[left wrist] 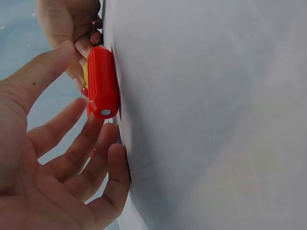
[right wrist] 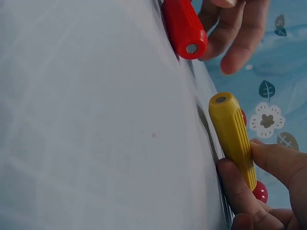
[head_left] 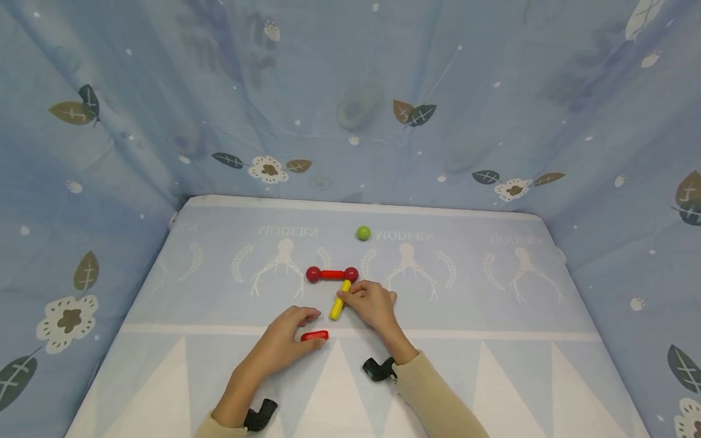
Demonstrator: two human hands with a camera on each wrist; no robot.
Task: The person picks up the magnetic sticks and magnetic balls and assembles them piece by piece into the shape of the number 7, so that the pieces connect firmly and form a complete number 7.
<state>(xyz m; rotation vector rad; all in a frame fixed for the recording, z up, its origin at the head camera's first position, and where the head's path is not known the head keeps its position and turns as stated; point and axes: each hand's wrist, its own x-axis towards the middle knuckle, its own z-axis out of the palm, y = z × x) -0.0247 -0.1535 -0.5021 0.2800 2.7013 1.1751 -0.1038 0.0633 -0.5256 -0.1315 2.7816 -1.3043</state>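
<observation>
My right hand [head_left: 374, 304] pinches a yellow ribbed magnetic stick [head_left: 339, 300] between thumb and fingers. The stick's far end meets the right-hand ball [head_left: 351, 274] of a dumbbell shape: a red stick [head_left: 331, 275] with a dark red ball [head_left: 313, 274] at its other end. A silvery magnet tip shows on the near end of the yellow stick [right wrist: 233, 136] in the right wrist view. Around a loose red magnetic stick [head_left: 314, 335] on the table, my left hand [head_left: 285, 342] has its thumb and fingers spread apart. That red stick [left wrist: 102, 81] lies between them, not gripped.
A green ball [head_left: 364, 233] sits farther back on the patterned tablecloth [head_left: 465, 316]. Blue printed curtains [head_left: 350, 91] enclose the table at the back and both sides. Black wrist cameras [head_left: 379, 368] stick out from both wrists.
</observation>
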